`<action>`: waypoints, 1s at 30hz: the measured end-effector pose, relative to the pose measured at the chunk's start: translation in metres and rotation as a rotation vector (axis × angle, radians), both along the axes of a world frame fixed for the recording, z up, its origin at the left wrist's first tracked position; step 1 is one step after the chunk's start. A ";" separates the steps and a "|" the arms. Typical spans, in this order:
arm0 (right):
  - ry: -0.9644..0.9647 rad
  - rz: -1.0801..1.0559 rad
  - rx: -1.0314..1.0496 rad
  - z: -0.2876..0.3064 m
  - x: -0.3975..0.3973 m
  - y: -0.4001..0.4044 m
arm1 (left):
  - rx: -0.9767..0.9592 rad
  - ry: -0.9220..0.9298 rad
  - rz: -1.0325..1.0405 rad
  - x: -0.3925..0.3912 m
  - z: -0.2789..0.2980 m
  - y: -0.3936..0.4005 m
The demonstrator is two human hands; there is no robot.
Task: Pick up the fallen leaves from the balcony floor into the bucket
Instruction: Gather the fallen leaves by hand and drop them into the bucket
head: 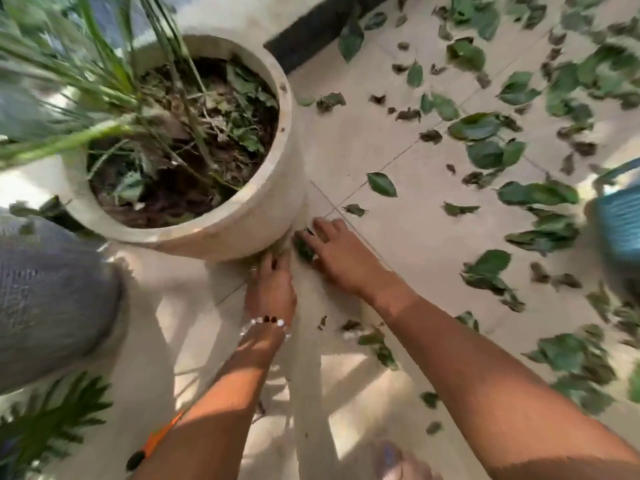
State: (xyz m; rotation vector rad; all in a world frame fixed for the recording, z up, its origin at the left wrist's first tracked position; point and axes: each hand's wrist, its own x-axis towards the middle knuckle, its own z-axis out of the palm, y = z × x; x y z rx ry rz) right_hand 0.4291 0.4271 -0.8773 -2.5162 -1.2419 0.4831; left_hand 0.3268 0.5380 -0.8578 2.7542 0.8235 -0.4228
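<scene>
Head camera (wide-angle) looks steeply down, close over floor (398, 237).

Tiled floor (398, 237), scattered leaves (485, 154), plant pot (242, 216)

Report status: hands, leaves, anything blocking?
Both hands at the planter base, right on a green leaf. Leaves litter the floor. Blue bucket at right edge.
</scene>
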 end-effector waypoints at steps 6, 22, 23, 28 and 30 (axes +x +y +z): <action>-0.231 0.246 -0.037 0.005 0.002 0.012 | 0.244 -0.050 -0.134 0.001 0.002 -0.006; 0.742 -0.541 0.590 0.077 -0.018 -0.072 | -1.640 -0.606 1.214 0.039 0.041 -0.069; 0.725 -0.462 0.541 0.076 -0.021 -0.074 | -1.692 -0.575 1.244 0.040 0.045 -0.071; 0.645 -0.268 0.424 0.084 -0.028 -0.082 | -1.578 -0.407 1.239 0.040 0.043 -0.067; 0.659 -0.438 0.615 0.086 -0.025 -0.087 | -1.602 -0.415 1.284 0.034 0.039 -0.060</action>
